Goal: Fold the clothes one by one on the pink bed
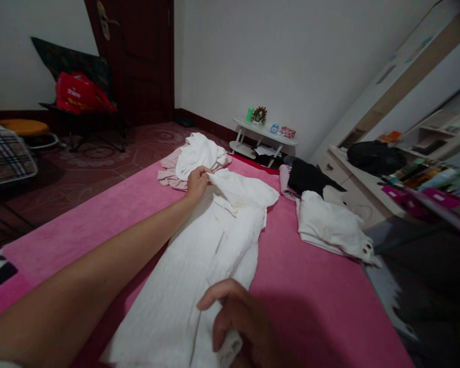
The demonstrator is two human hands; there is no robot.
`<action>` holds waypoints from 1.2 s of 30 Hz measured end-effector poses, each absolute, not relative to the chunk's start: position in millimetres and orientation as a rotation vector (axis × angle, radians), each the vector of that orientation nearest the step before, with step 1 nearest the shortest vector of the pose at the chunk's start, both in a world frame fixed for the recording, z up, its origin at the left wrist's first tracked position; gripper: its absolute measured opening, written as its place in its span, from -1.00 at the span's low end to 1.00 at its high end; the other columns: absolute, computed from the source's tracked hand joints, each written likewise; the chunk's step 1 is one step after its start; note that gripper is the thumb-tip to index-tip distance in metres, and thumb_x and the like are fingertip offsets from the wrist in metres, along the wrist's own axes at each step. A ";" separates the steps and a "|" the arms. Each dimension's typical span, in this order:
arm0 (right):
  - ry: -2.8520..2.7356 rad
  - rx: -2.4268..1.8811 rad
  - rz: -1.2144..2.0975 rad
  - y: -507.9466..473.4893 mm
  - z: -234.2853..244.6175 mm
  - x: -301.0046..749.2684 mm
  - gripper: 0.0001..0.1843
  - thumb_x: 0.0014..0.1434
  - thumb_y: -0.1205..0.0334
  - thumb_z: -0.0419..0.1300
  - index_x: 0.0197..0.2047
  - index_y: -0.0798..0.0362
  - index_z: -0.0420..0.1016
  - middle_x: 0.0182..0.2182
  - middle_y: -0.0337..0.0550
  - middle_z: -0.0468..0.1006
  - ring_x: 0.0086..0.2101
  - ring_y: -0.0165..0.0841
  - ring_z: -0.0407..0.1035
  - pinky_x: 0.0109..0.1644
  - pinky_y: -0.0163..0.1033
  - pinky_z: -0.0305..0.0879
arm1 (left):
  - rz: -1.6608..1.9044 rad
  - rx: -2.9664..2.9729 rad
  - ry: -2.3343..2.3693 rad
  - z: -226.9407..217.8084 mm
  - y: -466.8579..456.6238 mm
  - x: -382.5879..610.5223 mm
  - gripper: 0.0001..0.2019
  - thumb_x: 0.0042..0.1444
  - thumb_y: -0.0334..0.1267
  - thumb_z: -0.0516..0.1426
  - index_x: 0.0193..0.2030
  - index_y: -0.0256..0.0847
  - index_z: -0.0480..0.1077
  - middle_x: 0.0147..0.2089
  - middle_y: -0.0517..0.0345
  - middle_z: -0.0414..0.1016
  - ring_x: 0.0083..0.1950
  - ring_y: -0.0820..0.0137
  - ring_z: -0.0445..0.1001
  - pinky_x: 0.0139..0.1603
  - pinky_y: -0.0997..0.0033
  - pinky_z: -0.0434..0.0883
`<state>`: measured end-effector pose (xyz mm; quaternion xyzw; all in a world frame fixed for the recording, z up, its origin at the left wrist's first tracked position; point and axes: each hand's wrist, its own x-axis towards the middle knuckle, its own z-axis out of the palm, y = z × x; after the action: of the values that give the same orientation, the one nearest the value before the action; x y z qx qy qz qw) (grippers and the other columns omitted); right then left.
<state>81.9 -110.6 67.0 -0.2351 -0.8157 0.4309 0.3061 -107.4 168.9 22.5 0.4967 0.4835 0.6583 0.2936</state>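
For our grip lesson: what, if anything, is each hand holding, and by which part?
The left hand pinches the white garment by its far end; the right hand curls at the near end, its grip unclear.

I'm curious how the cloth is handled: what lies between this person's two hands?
The white garment lies between the left hand and the right hand, spread over the pink sheet. The head view shows this.

Two hands are counted: left hand (198, 184) at centre, right hand (240, 312) at lower centre. One white garment (199, 260) is counted at centre. Clothes piles (199, 153) are tallied as two. One door (147, 66), one red bag (76, 94) and one stool (25, 127) are recorded, upper left.
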 end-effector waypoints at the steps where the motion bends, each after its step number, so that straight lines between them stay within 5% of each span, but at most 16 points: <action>1: -2.210 -0.584 1.186 -111.1 63.5 79.5 -0.89 0.15 0.17 0.11 -0.32 0.03 0.36 0.00 -0.04 0.45 -0.27 -0.38 0.42 -0.23 -0.32 0.34 | 1.755 1.309 1.298 22.3 170.5 -108.4 -0.82 -0.12 -0.38 -0.06 -0.43 -0.20 0.36 -0.42 0.16 0.47 -0.36 0.38 0.43 -0.41 0.48 0.39; 6: -2.057 -0.716 1.001 -85.3 60.6 82.8 -0.73 0.18 0.38 0.00 -0.08 0.03 0.38 -0.03 -0.05 0.50 -0.31 -0.43 0.46 -0.10 -0.25 0.39 | 1.742 1.274 1.366 19.0 169.2 -114.7 -0.82 -0.13 -0.38 -0.05 -0.44 -0.20 0.36 -0.43 0.15 0.49 -0.36 0.35 0.45 -0.41 0.45 0.38; 10: -1.901 -1.083 0.407 -16.3 76.3 107.7 -0.72 0.25 0.33 0.00 -0.05 0.01 0.46 0.03 -0.05 0.47 0.08 -0.28 0.32 0.20 -0.09 0.20 | 1.726 1.321 1.390 23.9 163.9 -112.4 -0.83 -0.13 -0.37 -0.04 -0.44 -0.19 0.36 -0.45 0.15 0.49 -0.36 0.34 0.45 -0.40 0.45 0.36; 17: -2.146 -1.483 0.096 81.1 58.6 109.7 -0.40 0.36 -0.02 -0.15 0.40 -0.05 -0.07 0.39 -0.09 -0.07 0.35 -0.19 -0.22 0.33 0.14 -0.12 | 1.710 1.547 1.381 46.9 140.3 -110.9 -0.82 -0.09 -0.37 -0.08 -0.49 -0.19 0.34 -0.44 0.15 0.46 -0.33 0.34 0.41 -0.32 0.42 0.32; 27: -2.477 -1.495 0.034 86.1 32.1 102.5 -0.43 0.37 -0.11 -0.20 0.36 -0.15 0.05 0.35 -0.12 0.07 0.31 -0.12 -0.10 0.29 0.18 -0.14 | 0.845 2.526 1.345 57.1 88.8 -125.8 -0.80 -0.08 -0.44 -0.01 -0.50 -0.16 0.41 -0.47 0.15 0.46 -0.39 0.33 0.41 -0.32 0.38 0.27; 32: -2.439 -1.461 0.072 85.7 41.3 101.5 -0.45 0.35 -0.13 -0.17 0.29 -0.12 0.20 0.30 -0.11 0.18 0.27 -0.12 0.00 0.27 0.12 -0.08 | 1.184 2.502 1.399 75.1 97.5 -106.1 -0.76 0.08 -0.32 0.05 -0.16 -0.15 0.50 -0.10 0.04 0.49 -0.03 0.23 0.42 -0.01 0.30 0.31; 36: -2.422 -1.403 0.212 102.4 50.1 104.6 -0.46 0.39 -0.04 -0.24 0.12 -0.03 0.43 0.07 -0.07 0.45 0.09 -0.23 0.26 0.19 -0.08 0.09 | 0.987 2.543 1.327 66.7 118.7 -94.3 -0.79 0.04 -0.16 0.18 -0.20 -0.09 0.58 -0.04 0.02 0.49 -0.01 0.18 0.44 0.04 0.27 0.31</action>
<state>104.6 102.4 50.1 -0.4928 -0.8508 0.0743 0.1666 -94.3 118.7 66.7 0.8371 0.4368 0.3250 0.0540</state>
